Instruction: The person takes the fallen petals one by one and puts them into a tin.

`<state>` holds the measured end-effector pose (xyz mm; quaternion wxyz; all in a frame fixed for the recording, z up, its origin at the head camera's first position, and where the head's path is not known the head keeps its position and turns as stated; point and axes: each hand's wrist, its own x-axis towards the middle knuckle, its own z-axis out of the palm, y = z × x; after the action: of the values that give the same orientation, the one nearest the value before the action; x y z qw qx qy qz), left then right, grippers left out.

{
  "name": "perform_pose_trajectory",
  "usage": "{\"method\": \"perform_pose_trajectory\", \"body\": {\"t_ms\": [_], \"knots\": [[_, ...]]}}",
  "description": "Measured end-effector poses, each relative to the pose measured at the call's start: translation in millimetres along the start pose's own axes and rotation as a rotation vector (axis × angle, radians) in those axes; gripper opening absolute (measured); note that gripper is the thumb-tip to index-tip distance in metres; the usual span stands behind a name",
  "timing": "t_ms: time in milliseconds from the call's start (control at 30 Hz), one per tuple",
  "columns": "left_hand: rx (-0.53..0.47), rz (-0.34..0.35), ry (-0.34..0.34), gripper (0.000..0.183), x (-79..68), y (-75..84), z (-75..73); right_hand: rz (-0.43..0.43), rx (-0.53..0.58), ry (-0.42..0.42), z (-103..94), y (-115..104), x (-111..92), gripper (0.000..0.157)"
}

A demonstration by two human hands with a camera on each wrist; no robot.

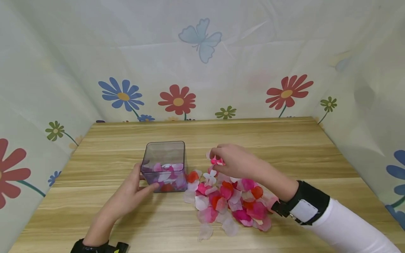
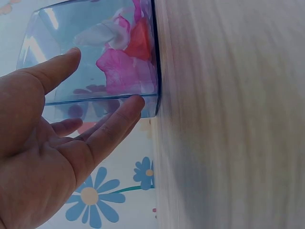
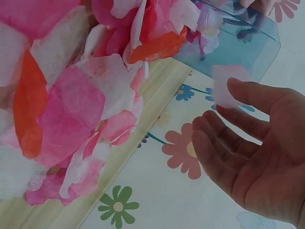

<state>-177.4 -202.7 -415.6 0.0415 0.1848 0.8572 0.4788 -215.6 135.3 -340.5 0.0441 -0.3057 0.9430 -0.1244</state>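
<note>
A clear, smoky-tinted square plastic box (image 1: 168,157) stands on the table, partly filled with pink, white and red petals (image 2: 126,71). My left hand (image 1: 134,195) holds it at the near left corner, thumb on the front wall and fingers along the left side. To the box's right, a loose heap of artificial flower petals (image 1: 226,196) is spread out. Over the far part of that heap is my right hand (image 1: 237,161). Between its thumb and index finger it pinches a pale pink petal (image 3: 228,86), and the other fingers are loosely bent.
The wooden table (image 1: 269,137) ends at a white curtain (image 1: 142,45) printed with flowers and a butterfly, which also hangs along both sides. A few petals lie near the box's right wall. Black bands (image 1: 303,203) are strapped on both wrists.
</note>
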Motion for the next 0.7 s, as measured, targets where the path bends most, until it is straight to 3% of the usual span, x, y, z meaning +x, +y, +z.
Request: {"method": "perform_pose_trajectory", "body": {"t_ms": [100,200,500,700], "knots": [[0.003,-0.002,0.003,0.073,-0.2,-0.7,-0.6,-0.034,-0.001,-0.016,2.2,3,-1,0.022],[0.013,-0.003,0.003,0.072,0.1,-1.3,-0.9,-0.030,-0.005,-0.094,5.3,7,-6,0.021],[0.026,-0.007,0.008,0.073,-0.3,-1.5,-0.3,0.045,0.091,-0.358,14.0,19,-24,0.061],[0.019,-0.007,0.005,0.073,0.1,-1.3,-0.2,0.022,0.066,-0.362,25.4,18,-29,0.056]]}}
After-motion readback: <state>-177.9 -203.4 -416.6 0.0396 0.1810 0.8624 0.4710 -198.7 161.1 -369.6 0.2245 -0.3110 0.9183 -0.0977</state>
